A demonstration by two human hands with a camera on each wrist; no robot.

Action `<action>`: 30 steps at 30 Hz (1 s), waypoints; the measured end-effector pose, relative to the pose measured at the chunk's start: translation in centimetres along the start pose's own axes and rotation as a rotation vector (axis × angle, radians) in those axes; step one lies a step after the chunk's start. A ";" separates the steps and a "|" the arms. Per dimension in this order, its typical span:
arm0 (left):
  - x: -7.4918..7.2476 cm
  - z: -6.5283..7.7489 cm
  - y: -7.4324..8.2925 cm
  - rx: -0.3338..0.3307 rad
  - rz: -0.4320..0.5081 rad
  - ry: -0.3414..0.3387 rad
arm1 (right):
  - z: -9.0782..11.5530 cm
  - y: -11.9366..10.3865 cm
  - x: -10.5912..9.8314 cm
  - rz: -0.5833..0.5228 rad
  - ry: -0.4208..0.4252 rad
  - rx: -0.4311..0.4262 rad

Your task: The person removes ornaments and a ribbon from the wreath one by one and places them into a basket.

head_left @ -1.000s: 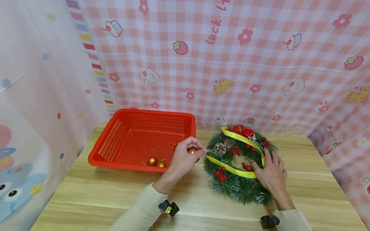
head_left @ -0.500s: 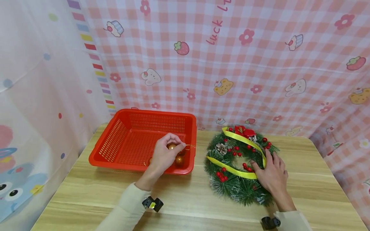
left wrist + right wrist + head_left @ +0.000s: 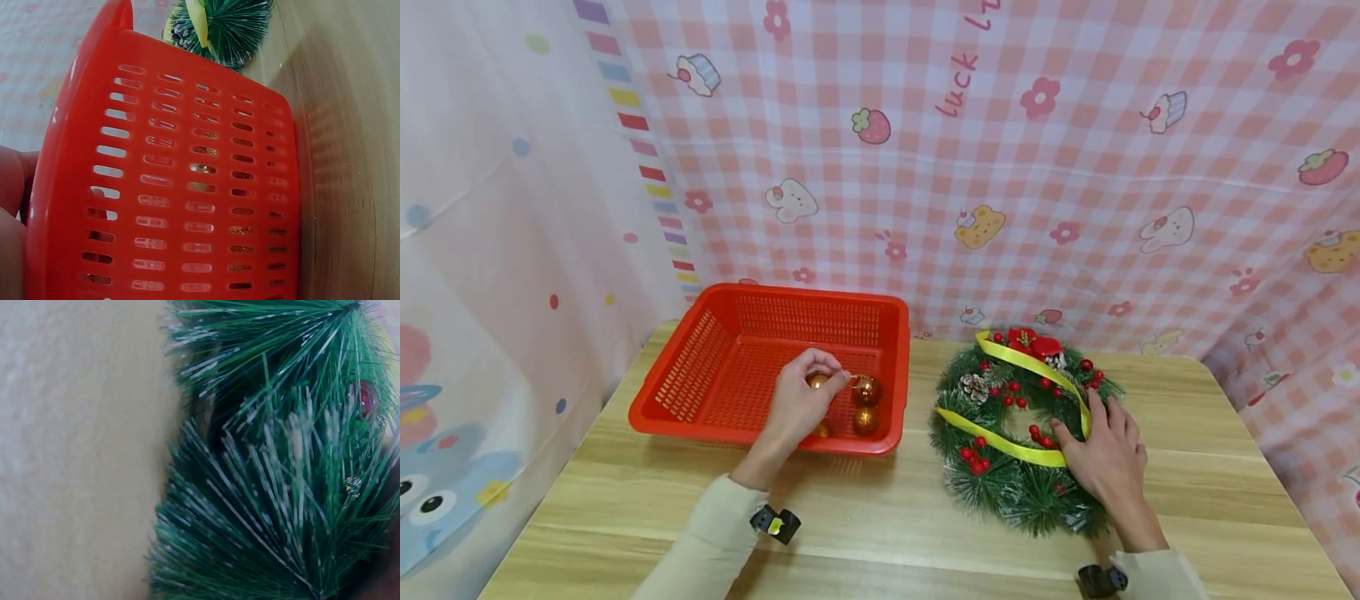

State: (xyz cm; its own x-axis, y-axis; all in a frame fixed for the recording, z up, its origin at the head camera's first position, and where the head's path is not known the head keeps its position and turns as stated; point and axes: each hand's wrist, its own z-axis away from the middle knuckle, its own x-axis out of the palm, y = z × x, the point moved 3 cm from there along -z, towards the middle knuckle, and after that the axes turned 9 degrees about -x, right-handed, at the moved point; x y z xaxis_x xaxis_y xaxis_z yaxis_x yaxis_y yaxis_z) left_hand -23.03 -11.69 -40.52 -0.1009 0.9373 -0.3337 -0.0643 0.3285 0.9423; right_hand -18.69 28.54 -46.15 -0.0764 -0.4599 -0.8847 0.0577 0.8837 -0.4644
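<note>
My left hand (image 3: pixel 797 404) is over the front of the red plastic basket (image 3: pixel 677 429). It pinches at its fingertips, where a thin gold thread shows, and a gold bauble (image 3: pixel 817 381) is partly visible behind the thumb. Beside the fingertips, a shiny gold bauble (image 3: pixel 867 389) and a glittery one (image 3: pixel 865 421) lie in the basket. My right hand (image 3: pixel 1108 446) holds the right side of a green Christmas wreath (image 3: pixel 992 492), thumb toward its centre and fingers over the outer side. A yellow ribbon (image 3: pixel 1030 452) lies across the wreath and passes by this hand.
The wooden table (image 3: pixel 887 542) carries the basket on the left and the wreath on the right. Pine cones, red berries (image 3: pixel 976 461) and a red flower (image 3: pixel 1033 342) decorate the wreath. A checked cloth (image 3: pixel 925 192) hangs behind the table.
My left hand has moved left from beside the wreath into the basket, with the bauble moving along. The baubles on the basket's right side are now uncovered. My right hand has stayed on the wreath.
</note>
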 end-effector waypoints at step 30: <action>0.7 -0.2 -0.7 -0.085 -0.208 -0.110 | 0.0 0.0 0.0 0.001 0.008 0.007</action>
State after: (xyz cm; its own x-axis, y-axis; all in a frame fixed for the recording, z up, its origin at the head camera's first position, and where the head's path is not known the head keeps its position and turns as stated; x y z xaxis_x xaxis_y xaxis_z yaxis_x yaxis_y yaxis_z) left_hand -23.21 -11.30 -41.43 0.0314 0.8590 -0.5110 -0.1559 0.5092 0.8464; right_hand -18.69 28.53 -46.17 -0.0839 -0.4586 -0.8847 0.0647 0.8834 -0.4641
